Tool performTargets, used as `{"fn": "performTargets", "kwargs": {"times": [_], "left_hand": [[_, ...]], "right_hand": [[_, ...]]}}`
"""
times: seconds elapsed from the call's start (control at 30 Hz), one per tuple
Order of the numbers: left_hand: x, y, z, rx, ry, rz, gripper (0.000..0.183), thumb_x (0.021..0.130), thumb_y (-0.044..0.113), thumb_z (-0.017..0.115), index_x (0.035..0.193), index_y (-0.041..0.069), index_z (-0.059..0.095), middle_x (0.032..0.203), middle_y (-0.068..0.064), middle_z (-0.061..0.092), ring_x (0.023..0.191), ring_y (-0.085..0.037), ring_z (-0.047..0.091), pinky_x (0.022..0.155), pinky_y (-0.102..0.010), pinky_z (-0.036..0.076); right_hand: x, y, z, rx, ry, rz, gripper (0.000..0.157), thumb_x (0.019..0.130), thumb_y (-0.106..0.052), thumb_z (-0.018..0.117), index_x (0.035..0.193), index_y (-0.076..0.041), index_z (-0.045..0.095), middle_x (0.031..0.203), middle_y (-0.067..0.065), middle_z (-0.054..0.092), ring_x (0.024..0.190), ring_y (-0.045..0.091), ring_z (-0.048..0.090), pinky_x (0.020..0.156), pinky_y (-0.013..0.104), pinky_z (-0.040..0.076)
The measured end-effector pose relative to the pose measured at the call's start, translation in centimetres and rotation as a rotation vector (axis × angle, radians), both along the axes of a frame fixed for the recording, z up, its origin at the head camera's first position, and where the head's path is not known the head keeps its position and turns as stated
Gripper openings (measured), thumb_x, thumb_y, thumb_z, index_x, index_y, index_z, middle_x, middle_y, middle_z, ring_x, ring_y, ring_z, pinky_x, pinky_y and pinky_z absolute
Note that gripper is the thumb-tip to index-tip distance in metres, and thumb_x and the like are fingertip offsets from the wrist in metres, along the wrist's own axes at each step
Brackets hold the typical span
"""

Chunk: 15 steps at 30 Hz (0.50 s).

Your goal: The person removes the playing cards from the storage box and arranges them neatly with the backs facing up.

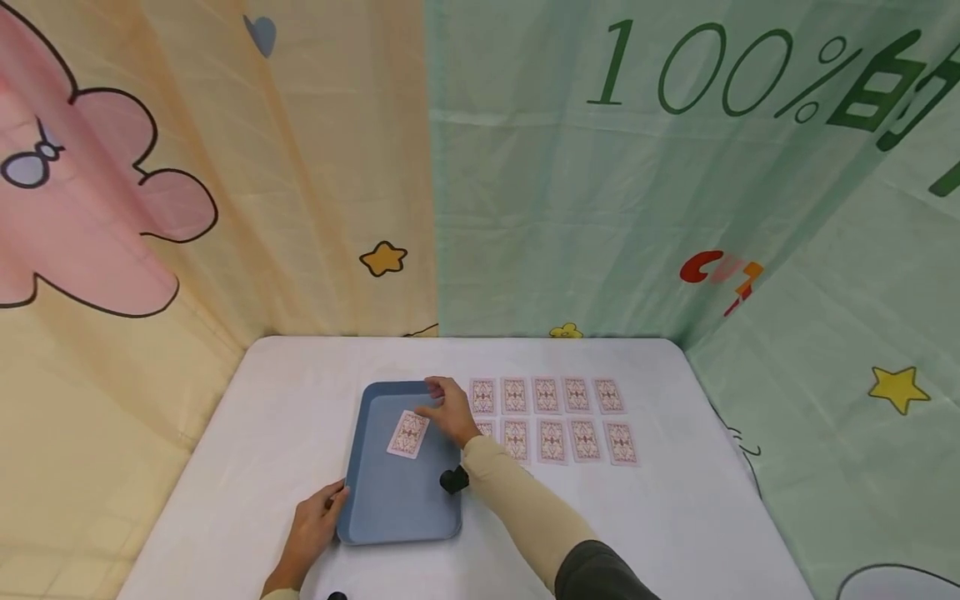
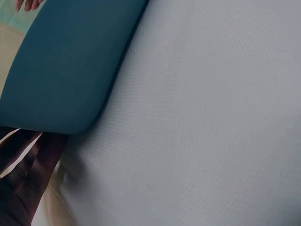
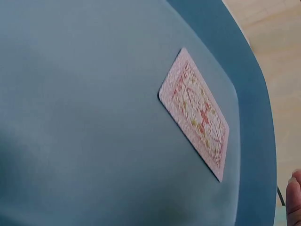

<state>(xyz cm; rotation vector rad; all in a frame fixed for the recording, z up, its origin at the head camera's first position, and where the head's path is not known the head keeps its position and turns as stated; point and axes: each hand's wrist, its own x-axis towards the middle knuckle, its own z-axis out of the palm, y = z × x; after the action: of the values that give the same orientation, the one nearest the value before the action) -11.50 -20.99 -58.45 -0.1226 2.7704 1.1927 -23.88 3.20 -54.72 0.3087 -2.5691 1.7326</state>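
Note:
A blue tray [image 1: 401, 517] lies on the white table, with one playing card [image 1: 409, 434] face down and slanted in its upper half. The right wrist view shows that card [image 3: 200, 115] flat on the tray floor near the raised edge. My right hand [image 1: 452, 412] is over the tray's upper right corner, thumb and fingers apart, with nothing visible between them. At the tray's lower left side is my left hand [image 1: 315, 521], its fingertips touching the rim. Extended fingers [image 2: 40, 162] of that hand meet the tray edge in the left wrist view.
Right of the tray, several face-down cards [image 1: 551, 440] lie in two rows; my right hand and sleeve overlap the leftmost ones. A black wrist camera [image 1: 453, 479] shows beside my right forearm. Printed curtains [image 1: 555, 208] stand behind the table [image 1: 697, 517] and at both sides.

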Motion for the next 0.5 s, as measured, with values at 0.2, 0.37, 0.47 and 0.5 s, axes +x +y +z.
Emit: {"fn": "performTargets", "kwargs": {"times": [0.2, 0.37, 0.47, 0.5], "left_hand": [[0.2, 0.0, -0.4, 0.0, -0.006, -0.001, 0.039, 0.099, 0.015, 0.052, 0.124, -0.014, 0.055, 0.095, -0.016, 0.069, 0.077, -0.017, 0.057, 0.064, -0.029, 0.047], [0.1, 0.1, -0.3, 0.004, -0.011, -0.001, 0.039, 0.099, 0.016, 0.052, 0.125, -0.014, 0.055, 0.101, -0.02, 0.068, 0.081, -0.02, 0.06, 0.069, -0.034, 0.05], [0.0, 0.1, -0.2, 0.003, -0.008, 0.003, 0.04, 0.099, 0.016, 0.052, 0.125, -0.014, 0.055, 0.107, -0.023, 0.067, 0.087, -0.023, 0.062, 0.074, -0.039, 0.052], [0.0, 0.1, -0.2, 0.006, -0.008, 0.003, 0.04, 0.099, 0.016, 0.052, 0.125, -0.014, 0.055, 0.106, -0.023, 0.067, 0.086, -0.023, 0.062, 0.074, -0.039, 0.052]], "right_hand": [[0.1, -1.5, -0.6, -0.021, -0.086, -0.024, 0.06, 0.08, -0.008, 0.078, 0.132, 0.003, 0.051, 0.122, 0.022, 0.055, 0.109, 0.034, 0.054, 0.091, 0.039, 0.048], [0.5, -2.2, -0.9, -0.017, -0.14, -0.116, 0.061, 0.079, -0.011, 0.08, 0.131, 0.002, 0.053, 0.122, 0.019, 0.056, 0.114, 0.035, 0.055, 0.092, 0.04, 0.048], [0.5, -2.5, -1.4, -0.027, -0.173, -0.158, 0.06, 0.078, -0.01, 0.081, 0.13, 0.003, 0.054, 0.123, 0.019, 0.057, 0.115, 0.035, 0.054, 0.093, 0.042, 0.047], [0.5, -2.6, -1.6, -0.038, -0.188, -0.169, 0.06, 0.077, -0.009, 0.081, 0.13, 0.003, 0.054, 0.123, 0.019, 0.057, 0.115, 0.035, 0.054, 0.094, 0.042, 0.047]]}}
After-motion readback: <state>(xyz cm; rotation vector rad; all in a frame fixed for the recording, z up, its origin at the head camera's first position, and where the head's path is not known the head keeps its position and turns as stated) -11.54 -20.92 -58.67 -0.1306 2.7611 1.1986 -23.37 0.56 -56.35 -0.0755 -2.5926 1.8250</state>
